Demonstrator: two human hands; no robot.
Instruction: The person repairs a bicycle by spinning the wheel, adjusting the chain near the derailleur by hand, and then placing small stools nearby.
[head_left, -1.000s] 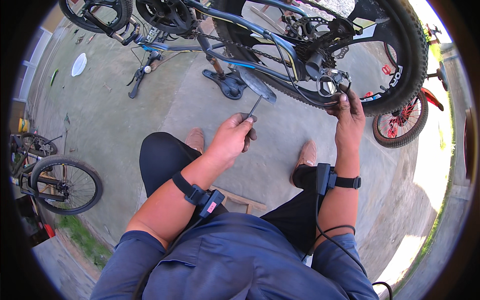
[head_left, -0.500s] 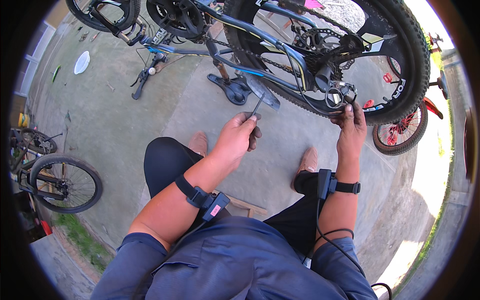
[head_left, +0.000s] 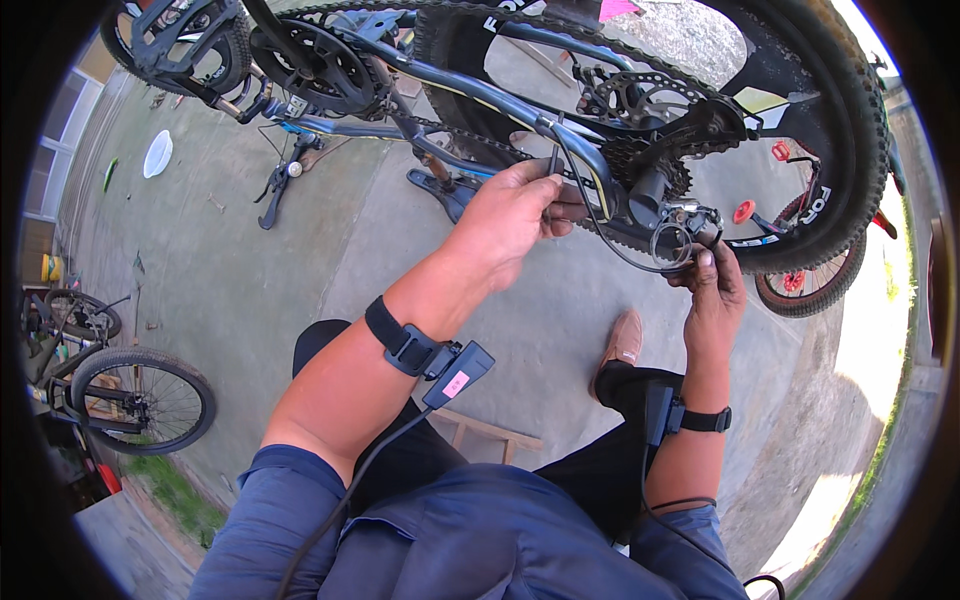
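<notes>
An upside-down bicycle with a dark blue frame (head_left: 470, 95) fills the top of the view, its rear wheel (head_left: 800, 150) at the upper right. My left hand (head_left: 515, 215) is closed around a thin dark tool (head_left: 553, 160) held up against the chainstay, close to the chain and cassette (head_left: 650, 140). My right hand (head_left: 712, 285) reaches up to the rear derailleur (head_left: 680, 225) and pinches it where the looped cable ends. Both wrists carry black straps with small devices.
I sit low on concrete (head_left: 250, 280), with a wooden stool edge (head_left: 490, 432) under me. Another bicycle (head_left: 110, 390) stands at the left by a grass strip. A white plate (head_left: 157, 153) lies far left. A small red bike wheel (head_left: 810, 285) sits behind the rear wheel.
My head has moved closer to the bicycle, so it looks bigger. My left hand has risen from below the frame up to the chainstay with the tool. My right hand stays at the derailleur.
</notes>
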